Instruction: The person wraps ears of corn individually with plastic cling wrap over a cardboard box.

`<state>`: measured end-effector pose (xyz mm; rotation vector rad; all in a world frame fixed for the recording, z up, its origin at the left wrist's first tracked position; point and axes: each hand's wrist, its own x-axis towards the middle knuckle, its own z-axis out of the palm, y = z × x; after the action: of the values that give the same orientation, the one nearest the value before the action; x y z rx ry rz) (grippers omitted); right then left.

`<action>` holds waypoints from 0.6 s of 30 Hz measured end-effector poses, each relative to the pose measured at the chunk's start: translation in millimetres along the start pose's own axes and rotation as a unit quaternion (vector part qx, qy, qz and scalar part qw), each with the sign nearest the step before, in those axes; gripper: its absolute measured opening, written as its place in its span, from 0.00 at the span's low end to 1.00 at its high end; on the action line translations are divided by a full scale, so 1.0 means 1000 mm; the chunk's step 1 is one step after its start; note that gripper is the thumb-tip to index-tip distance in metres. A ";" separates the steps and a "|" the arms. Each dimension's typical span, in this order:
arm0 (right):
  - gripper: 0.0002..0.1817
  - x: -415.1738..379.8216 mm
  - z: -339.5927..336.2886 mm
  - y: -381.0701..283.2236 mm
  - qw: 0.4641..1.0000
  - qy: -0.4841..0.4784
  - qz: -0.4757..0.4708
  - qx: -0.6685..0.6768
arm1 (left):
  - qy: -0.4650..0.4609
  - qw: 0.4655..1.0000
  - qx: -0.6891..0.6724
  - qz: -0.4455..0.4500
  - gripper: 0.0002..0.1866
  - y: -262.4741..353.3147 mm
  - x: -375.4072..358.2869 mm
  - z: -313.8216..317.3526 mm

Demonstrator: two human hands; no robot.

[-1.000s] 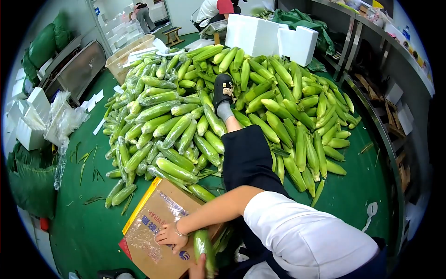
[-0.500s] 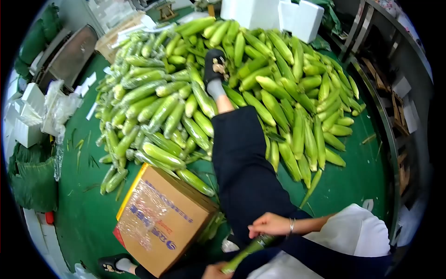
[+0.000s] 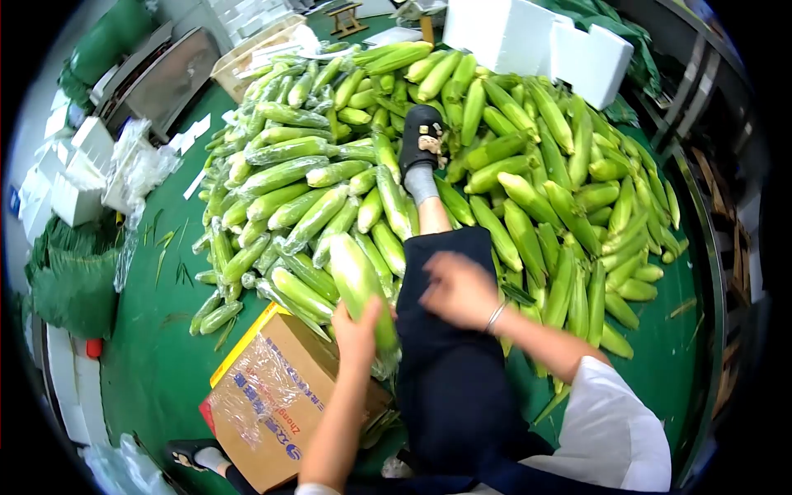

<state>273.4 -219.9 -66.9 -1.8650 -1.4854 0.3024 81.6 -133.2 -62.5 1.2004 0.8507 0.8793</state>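
Note:
An ear of corn (image 3: pixel 353 271) in its green husk is gripped by my left hand (image 3: pixel 358 332), tilted with one end up over the corn pile. Its lower end reaches down past my fingers, with what looks like clear film around it. My right hand (image 3: pixel 456 289), a bracelet at its wrist, is above my dark-trousered leg (image 3: pixel 445 363), apart from the held corn. Its fingers are bent and blurred by motion. Behind my left hand lie film-wrapped ears (image 3: pixel 289 177); to the right are bare husked ears (image 3: pixel 561 206).
A cardboard box (image 3: pixel 280 396) with film on it stands at lower left. My shoe (image 3: pixel 423 136) is planted among the corn. White foam boxes (image 3: pixel 528 41) and a bin (image 3: pixel 256 54) stand behind. A metal rack (image 3: pixel 701 231) runs along the right; green bundles (image 3: pixel 74 280) sit at left.
My left hand has risen from the lower edge, bringing the ear of corn up in front of the pile. My right hand has moved up and away from the corn. The view has shifted.

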 end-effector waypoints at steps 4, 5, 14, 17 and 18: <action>0.26 0.047 -0.058 0.182 0.879 0.225 0.195 -0.373 | 0.191 0.964 -0.184 -0.010 0.35 -0.037 0.137 -0.053; 0.26 0.043 -0.063 0.204 0.880 0.200 0.186 -0.389 | 0.143 0.967 -0.211 -0.007 0.44 -0.034 0.150 -0.066; 0.35 0.021 -0.067 0.237 0.917 0.131 0.152 -0.345 | 0.250 0.959 0.129 0.023 0.12 -0.006 -0.055 -0.197; 0.37 0.029 -0.065 0.241 0.922 0.147 0.143 -0.329 | 0.367 0.905 0.214 -0.019 0.13 -0.005 -0.145 -0.254; 0.37 0.031 -0.068 0.232 0.928 0.164 0.111 -0.316 | 0.393 0.895 0.210 -0.022 0.13 -0.006 -0.173 -0.275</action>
<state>496.4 -234.8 -163.4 -2.4447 -1.2180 -0.4276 -237.9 -180.4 -97.5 1.1755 1.7894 1.2056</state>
